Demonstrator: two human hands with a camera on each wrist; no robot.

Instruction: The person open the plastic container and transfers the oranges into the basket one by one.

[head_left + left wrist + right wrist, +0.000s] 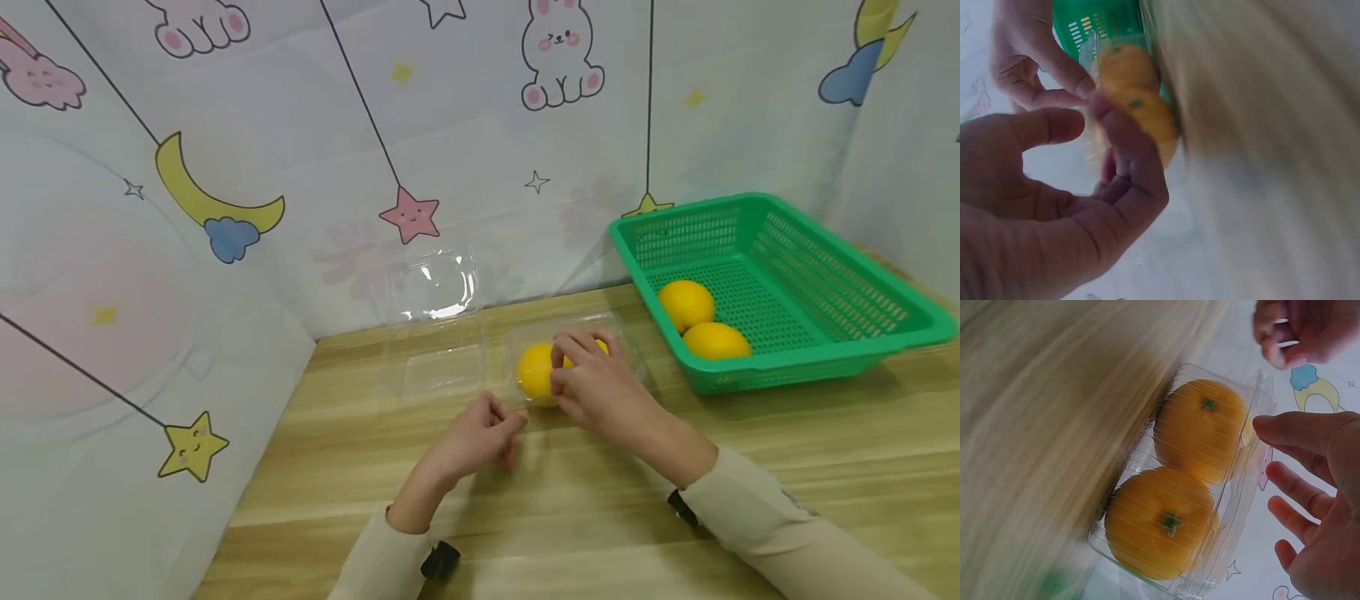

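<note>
A clear plastic box point(1138, 459) holds two oranges point(1147, 525) with green star-shaped stem marks. My right hand point(603, 387) is over the box, covering much of one orange. In the right wrist view its foremost fingertip is at the box's rim, and the other fingers are apart, loosely bent. Near the box's front left corner is my left hand point(480, 437), fingers loosely curled. The left wrist view shows its thumb and index finger point(1138, 150) apart, with nothing visible between them. Whether the box's lid is fully down, I cannot tell.
A second clear plastic box point(442, 367) stands open on the left, its lid point(435, 287) raised against the printed cloth backdrop point(480, 150). On the right, a green basket point(795, 362) contains two more oranges point(686, 306). Everything stands on a wood-grain table point(525, 533).
</note>
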